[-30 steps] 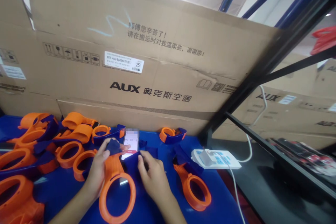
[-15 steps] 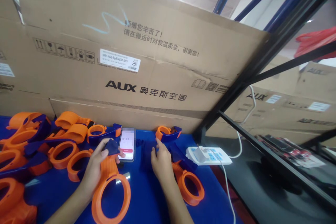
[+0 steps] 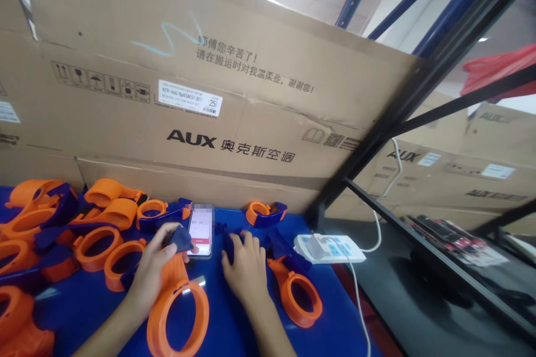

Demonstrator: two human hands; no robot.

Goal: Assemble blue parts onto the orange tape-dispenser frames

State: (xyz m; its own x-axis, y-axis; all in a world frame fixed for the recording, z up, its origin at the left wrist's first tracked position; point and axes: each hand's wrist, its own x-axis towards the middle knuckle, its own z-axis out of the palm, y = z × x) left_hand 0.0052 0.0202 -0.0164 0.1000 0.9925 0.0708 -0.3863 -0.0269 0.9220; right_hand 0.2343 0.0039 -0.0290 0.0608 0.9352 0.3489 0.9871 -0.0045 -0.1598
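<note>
1. big cardboard box walls off the back of the blue table.
2. left hand is clenched round the neck of an orange ring part, low in the middle, a dark blue piece pinched on top.
3. right hand lies flat over small blue pieces; cannot tell if it grips one.
4. the phone sits just beside both hands; a careless sweep could knock it.

Hands on orange ring piece
</note>
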